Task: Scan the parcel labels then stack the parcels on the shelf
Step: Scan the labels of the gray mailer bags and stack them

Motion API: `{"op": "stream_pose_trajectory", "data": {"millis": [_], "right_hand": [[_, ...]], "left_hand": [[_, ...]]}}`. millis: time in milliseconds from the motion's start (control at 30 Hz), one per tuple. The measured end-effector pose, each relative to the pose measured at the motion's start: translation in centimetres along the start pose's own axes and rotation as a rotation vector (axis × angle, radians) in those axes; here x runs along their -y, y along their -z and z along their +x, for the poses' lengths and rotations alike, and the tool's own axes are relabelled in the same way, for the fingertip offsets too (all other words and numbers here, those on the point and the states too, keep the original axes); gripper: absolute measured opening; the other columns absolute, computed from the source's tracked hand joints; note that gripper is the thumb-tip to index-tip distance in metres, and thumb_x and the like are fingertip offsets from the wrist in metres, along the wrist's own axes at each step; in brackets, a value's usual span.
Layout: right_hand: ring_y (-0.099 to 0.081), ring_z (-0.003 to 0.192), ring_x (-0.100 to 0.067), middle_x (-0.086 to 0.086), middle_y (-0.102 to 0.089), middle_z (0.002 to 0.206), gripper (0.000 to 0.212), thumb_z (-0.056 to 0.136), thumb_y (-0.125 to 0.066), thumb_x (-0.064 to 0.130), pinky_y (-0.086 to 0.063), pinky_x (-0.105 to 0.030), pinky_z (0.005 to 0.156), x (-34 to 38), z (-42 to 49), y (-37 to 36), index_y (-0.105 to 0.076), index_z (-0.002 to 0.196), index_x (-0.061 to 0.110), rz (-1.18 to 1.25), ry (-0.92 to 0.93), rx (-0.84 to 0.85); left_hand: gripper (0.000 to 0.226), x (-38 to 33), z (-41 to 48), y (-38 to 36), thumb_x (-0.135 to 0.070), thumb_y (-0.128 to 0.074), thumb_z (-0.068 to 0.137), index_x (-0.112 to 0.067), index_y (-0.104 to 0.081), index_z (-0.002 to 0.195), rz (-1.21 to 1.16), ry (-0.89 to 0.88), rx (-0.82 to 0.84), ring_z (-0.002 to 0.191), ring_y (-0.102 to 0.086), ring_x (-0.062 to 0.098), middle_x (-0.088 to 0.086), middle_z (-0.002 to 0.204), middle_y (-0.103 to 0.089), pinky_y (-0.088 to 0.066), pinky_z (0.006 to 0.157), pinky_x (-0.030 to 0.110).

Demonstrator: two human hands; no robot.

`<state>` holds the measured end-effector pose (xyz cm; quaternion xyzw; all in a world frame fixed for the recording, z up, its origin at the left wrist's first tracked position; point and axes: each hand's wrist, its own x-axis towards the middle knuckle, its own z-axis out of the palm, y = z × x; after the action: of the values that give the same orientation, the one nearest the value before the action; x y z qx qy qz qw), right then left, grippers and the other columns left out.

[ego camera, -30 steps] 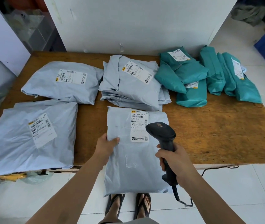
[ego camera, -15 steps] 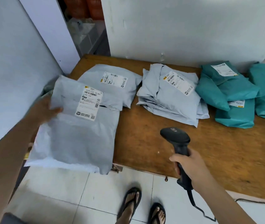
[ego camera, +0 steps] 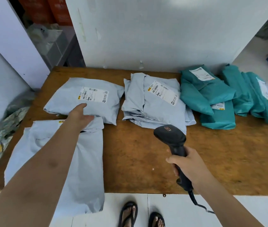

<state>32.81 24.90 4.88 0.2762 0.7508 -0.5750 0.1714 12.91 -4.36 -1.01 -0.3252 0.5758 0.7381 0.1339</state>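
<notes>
Label (ego camera: 61, 122) on the near grey parcel (ego camera: 89, 161) mostly hidden under the left forearm; only a yellow corner shows. Left hand (ego camera: 81, 117) blurred, fingers stretched flat, apparently touching the grey parcel behind (ego camera: 107, 108). Right hand (ego camera: 188, 164) wrapped round the black scanner (ego camera: 170, 138). Wooden table (ego camera: 146, 169), white wall (ego camera: 146, 30) behind. Near parcel overhangs the table's front-left edge; grey stack (ego camera: 156, 108) mid-back, teal parcels (ego camera: 211, 95) at back-right corner.

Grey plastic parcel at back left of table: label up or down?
Up: the grey plastic parcel shows its white barcode label on top.
</notes>
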Motion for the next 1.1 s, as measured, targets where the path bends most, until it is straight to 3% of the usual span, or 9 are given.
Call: {"op": "stream_pose_trajectory", "data": {"millis": [100,200,267,367,533,633,800,967,1100], "right_hand": [[-0.043,0.042,-0.019,-0.010,-0.050,0.050,0.018,0.080,-0.065,0.000,-0.040,-0.029,0.048,0.3,0.1,0.7,-0.058,0.096,-0.001,0.012,0.000,-0.040],[-0.041,0.040,-0.019,-0.011,-0.047,0.050,0.018,0.079,-0.065,-0.001,-0.037,-0.029,0.048,-0.1,0.3,1.2,-0.056,0.094,-0.002,0.036,-0.028,-0.075],[-0.042,0.040,-0.019,-0.011,-0.047,0.049,0.017,0.079,-0.065,-0.001,-0.038,-0.029,0.048,-0.4,0.5,1.4,-0.056,0.093,-0.003,0.040,-0.043,-0.090],[-0.042,0.040,-0.018,-0.010,-0.047,0.049,0.015,0.079,-0.064,-0.001,-0.039,-0.029,0.048,-0.4,0.9,1.5,-0.055,0.092,-0.003,0.036,-0.060,-0.093],[-0.043,0.041,-0.018,-0.010,-0.049,0.050,0.012,0.079,-0.066,0.002,-0.040,-0.031,0.051,0.2,1.8,1.0,-0.056,0.085,0.004,0.042,-0.074,-0.069],[-0.043,0.040,-0.016,-0.008,-0.048,0.050,0.012,0.079,-0.066,0.002,-0.040,-0.029,0.049,0.9,2.0,0.4,-0.056,0.083,0.006,0.030,-0.042,-0.021],[-0.043,0.042,-0.017,-0.009,-0.048,0.051,0.015,0.079,-0.067,0.001,-0.040,-0.027,0.049,1.6,1.8,0.0,-0.058,0.091,0.003,0.021,0.010,0.036],[-0.044,0.043,-0.019,-0.010,-0.050,0.049,0.019,0.080,-0.068,0.003,-0.041,-0.030,0.051,2.2,0.7,1.2,-0.060,0.097,0.004,0.041,0.071,0.000],[-0.044,0.044,-0.019,-0.007,-0.050,0.047,0.017,0.081,-0.068,0.002,-0.041,-0.032,0.053,2.7,-0.7,3.1,-0.059,0.096,0.004,0.110,0.155,-0.060]], "left_hand": [[0.048,0.1,2.5,-1.8,-0.026,-0.050,0.096,-0.014,-0.039,0.142,-0.119,0.011,-0.119,0.094,-0.055,0.018,0.005,0.146,-0.043,-0.052,0.061,0.026],[0.043,0.2,5.3,-2.3,-0.030,-0.044,0.097,-0.013,-0.043,0.136,0.051,0.008,-0.154,0.070,-0.051,0.014,0.005,0.122,-0.051,-0.046,0.061,0.021],[0.027,0.2,6.6,-2.1,-0.028,-0.042,0.098,-0.013,-0.046,0.120,0.282,0.030,-0.145,0.080,-0.054,0.017,0.005,0.110,-0.047,-0.047,0.067,0.021],[0.035,0.2,9.9,-1.0,-0.026,-0.055,0.092,-0.004,-0.051,0.119,0.274,0.007,-0.271,0.109,-0.055,0.026,0.008,0.118,-0.057,-0.045,0.090,0.028],[0.044,-1.5,8.1,-3.5,-0.011,-0.057,0.086,-0.016,-0.053,0.129,-0.010,-0.084,-0.323,0.101,-0.056,0.022,0.001,0.118,-0.059,-0.049,0.090,0.039],[0.042,-3.4,7.1,-4.1,0.002,-0.054,0.085,-0.008,-0.054,0.125,-0.194,-0.167,-0.172,0.097,-0.061,0.026,0.011,0.114,-0.063,-0.053,0.085,0.049],[0.042,-5.3,3.8,-3.8,0.012,-0.048,0.085,-0.010,-0.050,0.121,-0.281,-0.254,-0.022,0.068,-0.058,0.017,0.009,0.080,-0.057,-0.055,0.069,0.033],[0.028,-5.3,-1.8,-0.9,0.015,-0.053,0.077,-0.012,-0.054,0.083,-0.302,-0.407,0.126,0.101,-0.066,0.031,0.013,0.112,-0.065,-0.058,0.077,0.039],[0.040,-5.3,-8.8,1.5,0.010,-0.041,0.086,-0.012,-0.061,0.113,-0.204,-0.521,0.251,0.094,-0.069,0.024,0.008,0.107,-0.068,-0.058,0.078,0.046]]}}
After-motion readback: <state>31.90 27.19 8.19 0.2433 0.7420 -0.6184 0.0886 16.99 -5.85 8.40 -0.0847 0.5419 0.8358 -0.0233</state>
